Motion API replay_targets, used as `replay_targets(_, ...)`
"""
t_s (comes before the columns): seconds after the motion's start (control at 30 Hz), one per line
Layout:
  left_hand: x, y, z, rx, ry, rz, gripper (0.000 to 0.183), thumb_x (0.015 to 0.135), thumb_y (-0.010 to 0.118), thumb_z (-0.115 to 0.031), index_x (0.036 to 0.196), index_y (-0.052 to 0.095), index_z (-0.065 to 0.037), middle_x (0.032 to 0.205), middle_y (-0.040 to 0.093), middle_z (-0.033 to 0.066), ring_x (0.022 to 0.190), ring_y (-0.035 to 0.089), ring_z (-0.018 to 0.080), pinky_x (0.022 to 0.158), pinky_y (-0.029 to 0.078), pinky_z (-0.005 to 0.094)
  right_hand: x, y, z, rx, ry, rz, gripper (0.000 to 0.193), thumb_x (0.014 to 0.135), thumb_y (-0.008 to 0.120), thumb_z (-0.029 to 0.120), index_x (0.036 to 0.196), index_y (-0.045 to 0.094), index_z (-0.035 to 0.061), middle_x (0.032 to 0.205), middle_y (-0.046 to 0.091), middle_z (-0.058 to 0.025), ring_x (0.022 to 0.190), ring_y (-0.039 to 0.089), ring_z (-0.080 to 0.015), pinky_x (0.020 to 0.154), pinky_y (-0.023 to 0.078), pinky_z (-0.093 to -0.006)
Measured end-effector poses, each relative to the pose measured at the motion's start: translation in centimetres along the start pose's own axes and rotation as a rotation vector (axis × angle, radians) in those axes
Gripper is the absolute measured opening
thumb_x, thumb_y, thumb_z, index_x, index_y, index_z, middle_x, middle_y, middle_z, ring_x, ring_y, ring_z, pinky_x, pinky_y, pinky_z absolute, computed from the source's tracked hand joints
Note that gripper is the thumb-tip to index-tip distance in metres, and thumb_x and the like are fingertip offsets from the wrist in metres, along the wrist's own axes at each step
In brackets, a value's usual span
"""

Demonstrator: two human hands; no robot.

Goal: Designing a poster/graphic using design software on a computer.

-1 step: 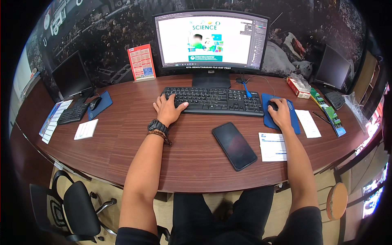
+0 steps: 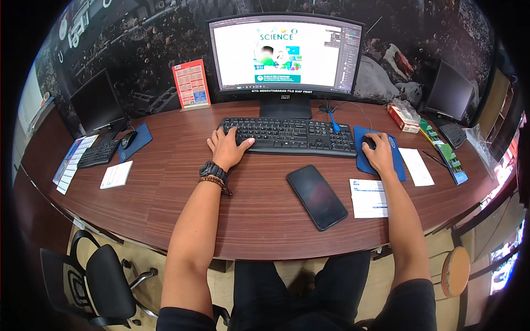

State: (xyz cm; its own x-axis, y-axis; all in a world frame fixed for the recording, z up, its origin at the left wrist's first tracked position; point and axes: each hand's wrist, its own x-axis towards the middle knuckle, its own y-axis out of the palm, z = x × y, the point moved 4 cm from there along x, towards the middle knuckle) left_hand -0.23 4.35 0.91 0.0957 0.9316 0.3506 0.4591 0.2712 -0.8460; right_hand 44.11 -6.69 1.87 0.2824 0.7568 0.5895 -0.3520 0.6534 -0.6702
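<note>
My left hand [image 2: 227, 148] rests on the left end of a black keyboard [image 2: 292, 132], fingers spread over the keys and thumb pointing right. A black watch [image 2: 213, 170] and a beaded bracelet are on that wrist. My right hand [image 2: 380, 153] is curled over a black computer mouse [image 2: 369, 144], which it partly hides. Under the mouse lies a blue mouse pad [image 2: 394, 165]. Behind the keyboard stands a lit monitor [image 2: 326, 55] showing a colourful cover design in an editing window. A dark-screened phone [image 2: 316, 197] lies between my forearms.
On the wooden desk [image 2: 259, 220] lie a printed form [image 2: 369, 198] partly under my right forearm, a paper slip [image 2: 417, 166], a pen and a red-white box [image 2: 403, 118]. A red calendar [image 2: 191, 84] stands at the back. Dark monitors flank both sides; an office chair [image 2: 110, 281] is lower left.
</note>
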Motion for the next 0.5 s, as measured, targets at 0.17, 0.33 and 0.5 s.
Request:
replay_targets(0.17,0.05,0.18,-0.2,0.004,0.003,0.002,0.081,0.088,0.062,-0.062,0.142,0.05,-0.004,0.15,0.032,0.0335,0.144,0.02,0.0478,0.115,0.009,0.0641,0.01,-0.09,-0.19,0.008,-0.007,-0.008,0.036,0.082,0.068,0.021,0.114,0.07,0.0053,0.12,0.059,-0.0194,0.11,0.061,-0.0381,0.096,0.05,-0.0428)
replay_targets(0.33,0.12,0.22,-0.09,0.017,0.001,0.004,0.081,0.088,0.062,-0.063,0.142,0.05,-0.004,0.15,0.032,0.0339,0.144,0.02,0.0482,0.116,0.009,0.0644,-0.08,-0.16,0.17,-0.004,0.002,-0.018,0.036,0.082,0.067,0.021,0.114,0.07,0.0049,0.121,0.059,-0.0198,0.11,0.061,-0.0382,0.097,0.049,-0.0431)
replay_targets(0.5,0.19,0.29,-0.06,0.022,0.001,0.007,0.082,0.088,0.062,-0.063,0.143,0.05,-0.004,0.15,0.032,0.0341,0.144,0.02,0.0476,0.115,0.01,0.0646,-0.03,-0.15,0.15,-0.007,0.01,-0.009,0.035,0.082,0.067,0.021,0.114,0.07,0.0053,0.121,0.059,-0.0197,0.11,0.061,-0.038,0.097,0.049,-0.0433)
